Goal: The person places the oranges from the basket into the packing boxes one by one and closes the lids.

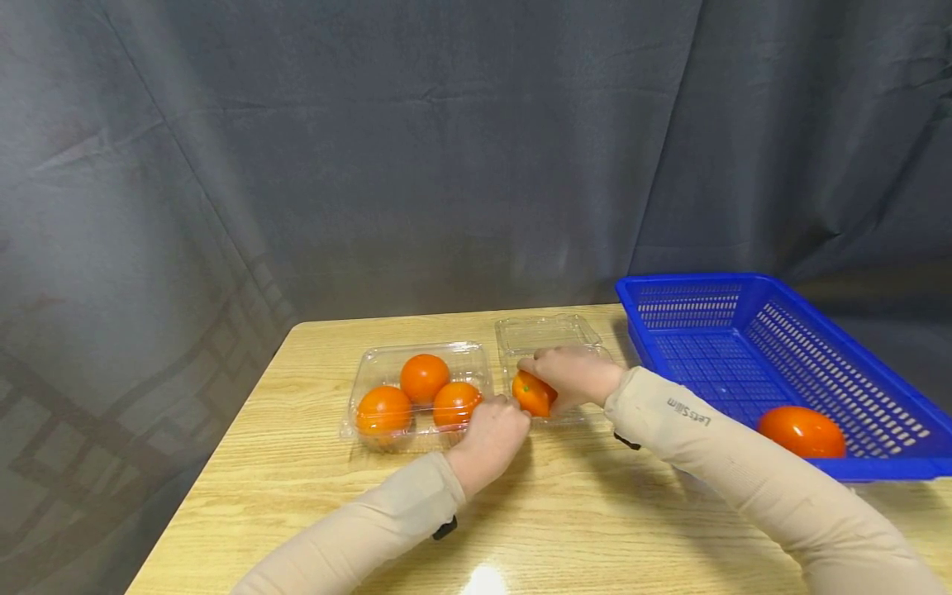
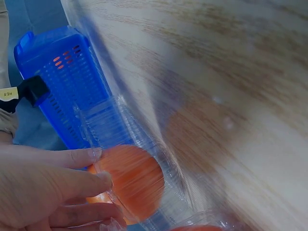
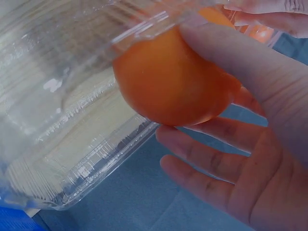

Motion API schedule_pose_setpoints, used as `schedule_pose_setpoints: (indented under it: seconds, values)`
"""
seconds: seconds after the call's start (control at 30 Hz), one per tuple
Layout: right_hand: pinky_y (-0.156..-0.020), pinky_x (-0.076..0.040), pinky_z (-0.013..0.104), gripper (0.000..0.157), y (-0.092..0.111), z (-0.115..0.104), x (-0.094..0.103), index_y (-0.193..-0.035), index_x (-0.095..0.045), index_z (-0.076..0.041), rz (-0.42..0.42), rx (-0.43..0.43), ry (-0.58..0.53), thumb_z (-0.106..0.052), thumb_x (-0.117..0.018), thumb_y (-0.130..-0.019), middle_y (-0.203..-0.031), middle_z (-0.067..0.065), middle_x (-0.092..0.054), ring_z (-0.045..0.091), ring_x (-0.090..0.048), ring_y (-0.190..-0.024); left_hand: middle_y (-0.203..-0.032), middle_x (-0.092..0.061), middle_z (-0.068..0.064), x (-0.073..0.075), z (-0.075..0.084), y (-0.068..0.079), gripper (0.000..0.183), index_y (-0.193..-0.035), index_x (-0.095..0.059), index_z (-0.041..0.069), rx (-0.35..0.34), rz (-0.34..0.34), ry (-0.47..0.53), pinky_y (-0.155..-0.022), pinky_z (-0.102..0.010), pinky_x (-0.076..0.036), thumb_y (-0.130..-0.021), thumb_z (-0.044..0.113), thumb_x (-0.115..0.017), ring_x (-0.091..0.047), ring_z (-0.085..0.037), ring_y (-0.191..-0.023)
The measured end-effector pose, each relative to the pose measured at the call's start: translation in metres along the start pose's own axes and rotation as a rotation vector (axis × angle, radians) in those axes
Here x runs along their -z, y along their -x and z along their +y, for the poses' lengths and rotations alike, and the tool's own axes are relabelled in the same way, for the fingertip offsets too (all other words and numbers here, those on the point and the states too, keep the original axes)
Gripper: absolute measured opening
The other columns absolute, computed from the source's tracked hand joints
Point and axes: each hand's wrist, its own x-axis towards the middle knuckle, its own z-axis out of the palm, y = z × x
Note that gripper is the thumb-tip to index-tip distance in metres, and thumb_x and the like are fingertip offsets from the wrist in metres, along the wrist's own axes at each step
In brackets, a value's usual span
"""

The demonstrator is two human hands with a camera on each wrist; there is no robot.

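Near the table's middle, my right hand (image 1: 573, 376) grips an orange (image 1: 534, 393) at the smaller clear plastic container (image 1: 546, 332), which lies with its lid folded back. In the right wrist view the thumb presses over this orange (image 3: 168, 82), fingers beneath, and the clear plastic rim overlaps its upper side. Beside it, my left hand (image 1: 491, 438) pinches the near edge of clear plastic; in the left wrist view its fingertips (image 2: 103, 180) sit against the film in front of an orange (image 2: 134, 180). Just left stands a larger clear plastic box (image 1: 372, 368) with three oranges.
A blue perforated basket (image 1: 692, 281) stands at the right, with one orange fruit (image 1: 802, 431) in its near corner. The wooden table (image 1: 260, 463) ends at the left in a slanting edge. A dark grey curtain (image 1: 446, 165) hangs behind.
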Motion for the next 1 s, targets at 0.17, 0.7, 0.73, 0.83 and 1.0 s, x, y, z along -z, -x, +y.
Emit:
schedule_pose_setpoints:
  seconds: [0.17, 0.7, 0.73, 0.83, 1.0]
  values:
    - [-0.063, -0.051, 0.032, 0.049, -0.001, 0.000, -0.001, -0.099, -0.056, -0.011, -0.004, 0.011, -0.002, -0.020, -0.083, -0.060, -0.081, 0.004, -0.060, 0.018, -0.058, -0.069, -0.066, -0.062, 0.008, 0.000, 0.000, 0.000, 0.010, -0.073, -0.070, 0.025, 0.002, 0.007, -0.008, -0.049, -0.014, -0.045, -0.072, 0.015, -0.073, -0.054, -0.003, -0.058]
    - [-0.076, -0.052, 0.032, 0.048, -0.003, 0.009, -0.005, -0.105, -0.055, -0.004, -0.069, -0.036, -0.184, -0.012, -0.079, -0.065, -0.090, 0.007, -0.063, 0.017, -0.058, -0.079, -0.068, -0.063, 0.008, 0.000, 0.001, -0.001, 0.011, -0.075, -0.072, 0.026, 0.004, -0.006, 0.017, -0.049, -0.015, -0.046, -0.073, 0.015, -0.073, -0.055, -0.004, -0.059]
    - [-0.075, -0.052, 0.031, 0.047, -0.002, 0.009, -0.005, -0.104, -0.055, -0.004, -0.074, -0.041, -0.188, -0.014, -0.079, -0.066, -0.090, 0.007, -0.062, 0.016, -0.058, -0.078, -0.068, -0.063, 0.008, 0.001, 0.001, -0.001, 0.011, -0.075, -0.072, 0.026, 0.004, -0.010, 0.018, -0.050, -0.015, -0.046, -0.073, 0.015, -0.073, -0.055, -0.004, -0.059]
    - [-0.071, -0.050, 0.028, 0.044, -0.002, 0.009, -0.006, -0.102, -0.054, -0.004, -0.083, -0.052, -0.205, -0.018, -0.079, -0.068, -0.086, 0.005, -0.061, 0.014, -0.055, -0.074, -0.068, -0.063, 0.008, 0.001, 0.001, -0.001, 0.011, -0.076, -0.072, 0.025, 0.006, -0.016, 0.018, -0.050, -0.015, -0.047, -0.073, 0.015, -0.074, -0.055, -0.004, -0.060]
    - [-0.065, -0.046, 0.025, 0.041, -0.001, 0.010, -0.007, -0.099, -0.052, -0.004, -0.100, -0.064, -0.211, -0.023, -0.077, -0.072, -0.082, 0.004, -0.059, 0.013, -0.052, -0.069, -0.070, -0.064, 0.008, 0.001, 0.000, -0.001, 0.011, -0.076, -0.072, 0.026, 0.006, -0.023, 0.013, -0.051, -0.016, -0.048, -0.073, 0.016, -0.074, -0.057, -0.005, -0.061]
